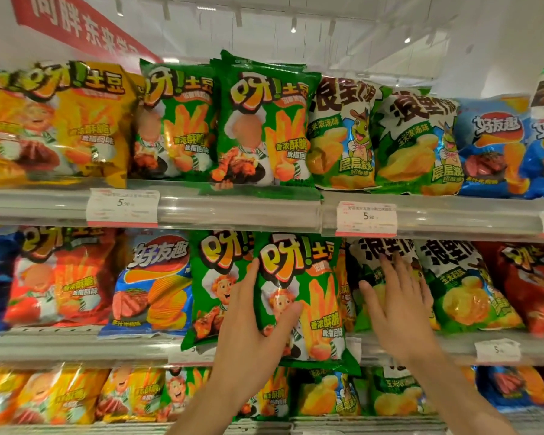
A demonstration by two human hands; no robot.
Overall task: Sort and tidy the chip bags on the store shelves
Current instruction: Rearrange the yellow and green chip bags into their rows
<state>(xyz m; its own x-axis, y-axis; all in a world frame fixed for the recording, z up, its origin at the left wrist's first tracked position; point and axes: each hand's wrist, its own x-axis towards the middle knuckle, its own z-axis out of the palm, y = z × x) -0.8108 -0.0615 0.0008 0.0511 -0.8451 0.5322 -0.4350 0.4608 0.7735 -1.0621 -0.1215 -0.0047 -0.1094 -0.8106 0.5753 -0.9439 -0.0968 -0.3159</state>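
1. Head view puts my left hand (252, 334) at 6 o'clock, fingers and thumb curled round the lower left side of a green fries bag (302, 296), gripping it.
2. That green fries bag stands upright at the front of the middle shelf (76, 343), its bottom edge hanging over the shelf lip, overlapping a second green fries bag (214, 277) just to its 9 o'clock.
3. My right hand (396, 302) sits toward 4 o'clock with fingers straight and spread, palm flat against a green-and-white wavy chip bag (374, 262); it grasps nothing.
4. Just beside it at 3 o'clock leans a matching wavy chip bag (462, 287), then a red bag (528, 287).
5. At 9 o'clock on the same shelf sit a blue ridged-chip bag (151, 284) and a red fries bag (60, 277).
6. On the top shelf (233, 208) at 12 o'clock stand two green fries bags (226, 124), yellow ones (54, 120) at 10 o'clock.
7. Edges are blurred, so the price tag (366, 218) reads, I think, 5.90.
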